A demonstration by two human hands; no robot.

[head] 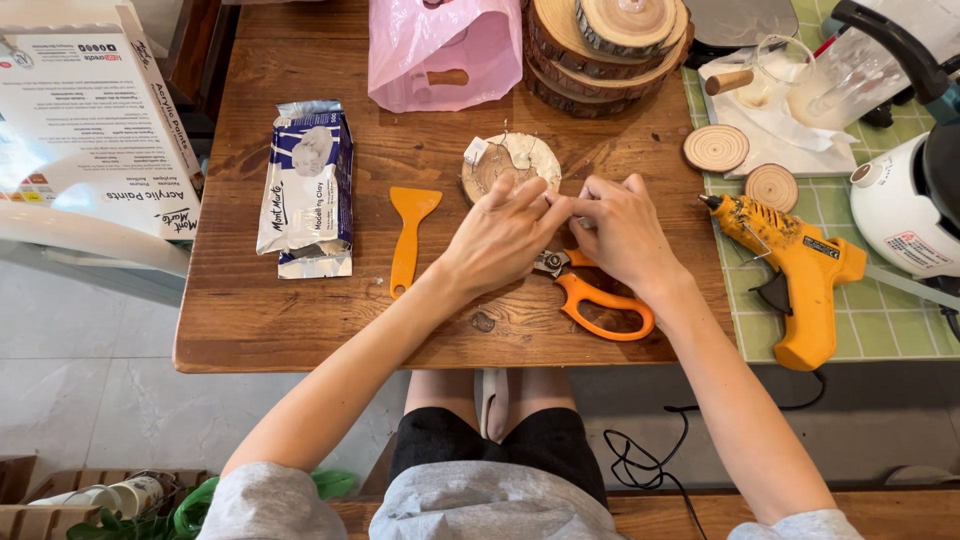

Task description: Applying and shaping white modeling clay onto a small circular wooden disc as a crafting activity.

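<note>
My left hand (505, 235) and my right hand (622, 230) meet fingertip to fingertip over the wooden table (260, 320), pinching something small between them that I cannot make out. Just beyond the fingers lies a round wood slice (505, 160) with a thin wire and a pale patch on top. Orange-handled scissors (598, 300) lie under and in front of my right hand. An orange plastic scraper (408, 235) rests to the left of my left hand.
A foil pack of modelling clay (308, 190) lies at left, a white paint box (85, 120) beyond it. A pink bag (445, 50) and stacked wood slices (605, 45) sit at the back. A yellow glue gun (795, 275) rests on a green mat (880, 320) beside two small wood discs.
</note>
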